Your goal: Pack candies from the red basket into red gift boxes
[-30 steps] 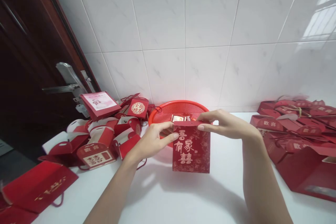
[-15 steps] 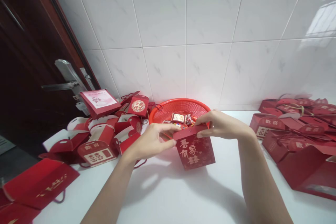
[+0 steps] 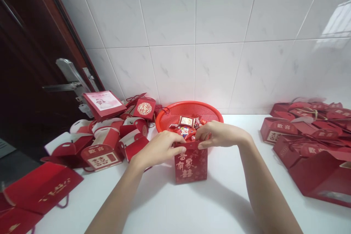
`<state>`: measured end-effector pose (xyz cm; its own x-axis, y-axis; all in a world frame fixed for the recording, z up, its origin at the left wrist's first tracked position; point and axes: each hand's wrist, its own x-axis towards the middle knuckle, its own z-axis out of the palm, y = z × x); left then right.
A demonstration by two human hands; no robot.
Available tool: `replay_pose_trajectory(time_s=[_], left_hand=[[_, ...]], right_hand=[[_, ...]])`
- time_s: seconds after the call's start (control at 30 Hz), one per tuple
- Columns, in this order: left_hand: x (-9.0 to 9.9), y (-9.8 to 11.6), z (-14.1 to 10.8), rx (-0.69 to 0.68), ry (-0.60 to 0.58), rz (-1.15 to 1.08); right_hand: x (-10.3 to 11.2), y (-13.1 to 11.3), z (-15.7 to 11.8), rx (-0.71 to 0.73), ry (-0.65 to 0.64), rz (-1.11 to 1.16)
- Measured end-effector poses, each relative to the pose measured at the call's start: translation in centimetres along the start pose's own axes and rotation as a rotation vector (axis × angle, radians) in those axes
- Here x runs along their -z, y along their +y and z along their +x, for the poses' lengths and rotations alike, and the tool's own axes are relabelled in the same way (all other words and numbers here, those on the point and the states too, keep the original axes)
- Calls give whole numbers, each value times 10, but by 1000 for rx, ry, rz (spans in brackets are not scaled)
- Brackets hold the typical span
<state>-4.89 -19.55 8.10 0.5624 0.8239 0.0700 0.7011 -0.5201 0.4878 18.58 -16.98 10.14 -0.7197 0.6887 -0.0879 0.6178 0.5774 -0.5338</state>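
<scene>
A small red gift box point(image 3: 191, 166) with pale printed characters stands upright on the white table in front of me. My left hand point(image 3: 164, 148) pinches the left end of its top edge between thumb and fingers. At the right end of that edge, my right hand point(image 3: 216, 135) is closed on it in the same way, fingers behind and thumb in front. Directly behind the box is a red plastic basket point(image 3: 189, 106), partly covered by my hands. Wrapped candies point(image 3: 187, 121) lie in it. The inside of the box is hidden from view.
Several open red boxes point(image 3: 102, 146) crowd the left side, with a larger red box point(image 3: 44, 190) nearer me. More red boxes point(image 3: 309, 135) are piled at the right. A tiled wall point(image 3: 219, 25) closes off the back, and a dark door point(image 3: 27, 44) stands at left.
The box was tilted with its top edge slanting; now it sits straighter and a little lower and further left. Both hands have kept hold of its top edge.
</scene>
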Motion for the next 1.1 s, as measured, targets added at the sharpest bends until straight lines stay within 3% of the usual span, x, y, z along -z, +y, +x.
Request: replay_pose_trajectory(time_s=[0.17, 0.4, 0.73, 0.83, 0.87, 0.93, 0.97, 1.07, 1.1], left_hand=[[-3, -4, 1, 22, -10, 6], [-3, -3, 2, 39, -16, -10], [6, -6, -1, 30, -179, -34], [6, -7, -1, 25, -140, -26], [6, -7, 0, 16, -134, -25], [4, -7, 0, -1, -113, -23], [3, -5, 1, -15, -95, -23], [-7, 10, 6, -134, -29, -72], [-13, 19, 8, -197, -18, -109]], right_hand=[[-1, 1, 1, -58, -22, 40], [-8, -5, 8, -118, -32, -102], [-27, -12, -3, -161, 126, -273], [-55, -22, -8, -147, 377, -476], [-71, -28, -10, -93, 499, -537], [-111, -41, -14, 68, 556, -574], [-133, -49, -17, 193, 495, -561], [-190, -72, -27, 654, 143, -473], [-203, -79, -30, 672, 116, -469]])
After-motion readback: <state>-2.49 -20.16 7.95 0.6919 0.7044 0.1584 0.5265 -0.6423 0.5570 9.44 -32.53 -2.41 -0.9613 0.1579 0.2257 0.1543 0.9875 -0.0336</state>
